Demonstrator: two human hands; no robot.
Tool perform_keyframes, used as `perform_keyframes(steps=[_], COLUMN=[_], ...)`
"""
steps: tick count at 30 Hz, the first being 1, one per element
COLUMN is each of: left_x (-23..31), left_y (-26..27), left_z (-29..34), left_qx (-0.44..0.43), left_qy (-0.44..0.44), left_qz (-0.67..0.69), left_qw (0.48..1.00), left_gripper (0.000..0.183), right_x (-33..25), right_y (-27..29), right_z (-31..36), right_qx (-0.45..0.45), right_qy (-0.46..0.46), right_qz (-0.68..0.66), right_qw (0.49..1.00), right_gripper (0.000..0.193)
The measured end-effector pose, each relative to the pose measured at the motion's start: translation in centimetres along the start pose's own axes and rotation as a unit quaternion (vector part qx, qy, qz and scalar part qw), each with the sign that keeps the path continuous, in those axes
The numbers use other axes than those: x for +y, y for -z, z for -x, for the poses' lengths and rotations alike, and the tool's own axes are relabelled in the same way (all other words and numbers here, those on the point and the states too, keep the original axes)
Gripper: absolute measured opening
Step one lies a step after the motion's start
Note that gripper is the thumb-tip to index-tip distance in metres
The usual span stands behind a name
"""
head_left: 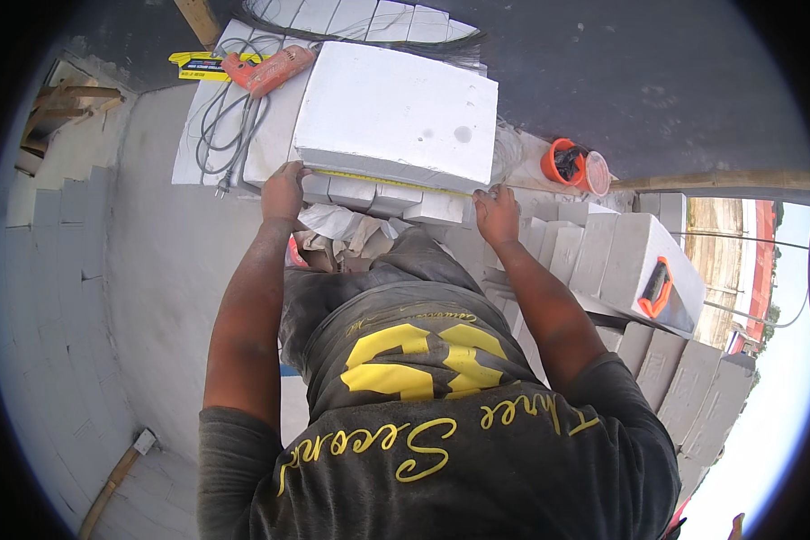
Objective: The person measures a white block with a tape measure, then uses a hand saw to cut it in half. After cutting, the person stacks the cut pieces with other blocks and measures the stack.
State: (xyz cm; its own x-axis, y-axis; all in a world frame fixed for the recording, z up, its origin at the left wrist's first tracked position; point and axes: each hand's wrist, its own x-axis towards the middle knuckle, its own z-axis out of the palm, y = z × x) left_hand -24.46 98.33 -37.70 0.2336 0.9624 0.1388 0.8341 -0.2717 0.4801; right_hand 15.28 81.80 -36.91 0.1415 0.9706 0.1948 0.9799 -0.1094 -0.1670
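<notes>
A large white lightweight block (400, 112) lies in front of me on a row of smaller white blocks (351, 192). Along its near edge runs a yellow measuring tape (387, 180), stretched between my hands. At the block's left corner, my left hand (283, 191) has its fingers closed on one end of the tape. My right hand (498, 214) is closed around the other end, by the right corner; its palm side is hidden. A red corded power drill (274, 72) rests just left of the block, its grey cable (209, 148) looped beside it.
Behind the drill sits a yellow and black package (198, 65). Dark thin wires (369, 38) lie over blocks at the back. An orange bucket (558, 162) stands right. Stacked blocks (616, 256) rise there, with an orange-handled tool (659, 290) against one. Torn sacking (346, 225) is near my legs.
</notes>
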Motion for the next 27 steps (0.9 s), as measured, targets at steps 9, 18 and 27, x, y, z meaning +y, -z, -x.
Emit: perform_keyframes(steps=[9, 18, 27], left_x=[0.1, -0.1, -0.1], left_y=[-0.7, -0.4, 0.1], left_z=[0.4, 0.0, -0.4], left_qx=[0.023, 0.014, -0.021], left_qy=[0.026, 0.017, 0.016], left_qz=[0.034, 0.034, -0.005], left_qw=[0.999, 0.999, 1.000], left_gripper=[0.018, 0.015, 0.016], right_x=[-0.7, -0.9, -0.5], right_y=[0.9, 1.4, 0.7], right_z=[0.3, 0.2, 0.4], right_qx=[-0.025, -0.028, -0.005], right_qy=[-0.035, -0.040, -0.035], right_qz=[-0.011, -0.011, -0.010], right_qw=[0.999, 0.999, 0.999], right_gripper=[0.022, 0.024, 0.024])
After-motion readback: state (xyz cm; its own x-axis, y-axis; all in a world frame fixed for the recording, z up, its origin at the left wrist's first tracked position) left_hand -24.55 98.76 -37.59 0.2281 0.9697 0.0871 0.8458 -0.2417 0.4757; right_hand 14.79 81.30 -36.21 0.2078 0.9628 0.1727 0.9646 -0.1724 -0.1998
